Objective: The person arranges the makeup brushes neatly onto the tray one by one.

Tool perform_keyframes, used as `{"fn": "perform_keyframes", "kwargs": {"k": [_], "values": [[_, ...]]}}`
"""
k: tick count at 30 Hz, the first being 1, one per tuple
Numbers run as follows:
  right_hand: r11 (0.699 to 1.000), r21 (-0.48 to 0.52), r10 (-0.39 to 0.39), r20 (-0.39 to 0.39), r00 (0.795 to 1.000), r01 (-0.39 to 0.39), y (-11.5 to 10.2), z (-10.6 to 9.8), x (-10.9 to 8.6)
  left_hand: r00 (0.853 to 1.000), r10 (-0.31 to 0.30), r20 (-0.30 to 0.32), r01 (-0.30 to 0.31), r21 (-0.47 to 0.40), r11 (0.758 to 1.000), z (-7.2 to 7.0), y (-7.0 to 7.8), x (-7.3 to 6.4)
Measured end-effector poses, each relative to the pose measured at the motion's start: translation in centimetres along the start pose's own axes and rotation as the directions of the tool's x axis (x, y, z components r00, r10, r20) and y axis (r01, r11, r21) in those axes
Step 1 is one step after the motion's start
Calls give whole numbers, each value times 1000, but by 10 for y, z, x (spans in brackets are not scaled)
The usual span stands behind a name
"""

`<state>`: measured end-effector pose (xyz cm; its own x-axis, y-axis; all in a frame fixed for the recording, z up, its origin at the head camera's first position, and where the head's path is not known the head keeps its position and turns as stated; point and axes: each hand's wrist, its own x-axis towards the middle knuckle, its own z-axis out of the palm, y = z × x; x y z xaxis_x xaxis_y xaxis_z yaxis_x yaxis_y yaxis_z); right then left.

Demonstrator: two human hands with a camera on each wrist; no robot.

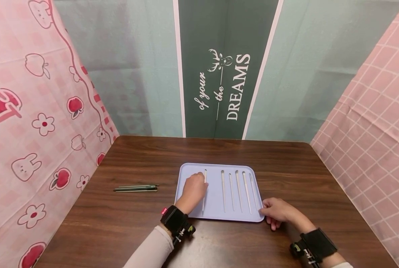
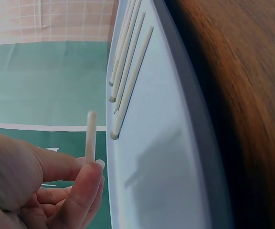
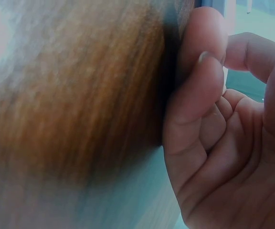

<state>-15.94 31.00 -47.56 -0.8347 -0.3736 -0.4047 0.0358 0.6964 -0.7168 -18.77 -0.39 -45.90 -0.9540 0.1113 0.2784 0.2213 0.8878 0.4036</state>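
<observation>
My left hand (image 1: 194,189) pinches a slim makeup brush (image 2: 90,136) with a pale handle between thumb and fingers, over the left part of a lavender tray (image 1: 214,216). The brush head points to the far side of the tray. To its right, several pale-handled makeup brushes (image 1: 238,190) lie side by side in the tray, heads toward the far rim. At the tray's near right corner, my right hand (image 1: 277,212) holds the rim with thumb and curled fingers. Part of that corner is hidden behind the fingers in the right wrist view.
Several green-handled brushes (image 1: 136,188) lie in a bundle on the wooden table (image 1: 145,156), left of the tray. Patterned pink cloths (image 1: 48,156) hang at both sides, and a green cloth (image 1: 145,74) with white lettering on its dark stripe hangs behind the table.
</observation>
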Motion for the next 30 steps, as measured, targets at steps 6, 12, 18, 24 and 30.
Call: {"fn": "perform_keyframes", "kwargs": {"k": [6, 12, 18, 24, 30], "values": [[1000, 2, 0, 3, 1000, 0, 1, 1, 0, 1000, 24, 1, -24, -18, 1000, 4, 3, 1], [1000, -1, 2, 3, 1000, -2, 2, 1, 0, 1000, 17, 13, -17, -19, 1000, 8, 6, 4], [1000, 3, 3, 7, 1000, -3, 2, 1, 0, 1000, 7, 24, -7, -8, 1000, 13, 7, 6], [1000, 2, 6, 0, 1000, -6, 2, 1, 0, 1000, 6, 21, -6, -5, 1000, 15, 10, 7], [1000, -3, 0, -4, 1000, 0, 2, 1, 1, 999, 12, 31, -12, -12, 1000, 17, 14, 9]]}}
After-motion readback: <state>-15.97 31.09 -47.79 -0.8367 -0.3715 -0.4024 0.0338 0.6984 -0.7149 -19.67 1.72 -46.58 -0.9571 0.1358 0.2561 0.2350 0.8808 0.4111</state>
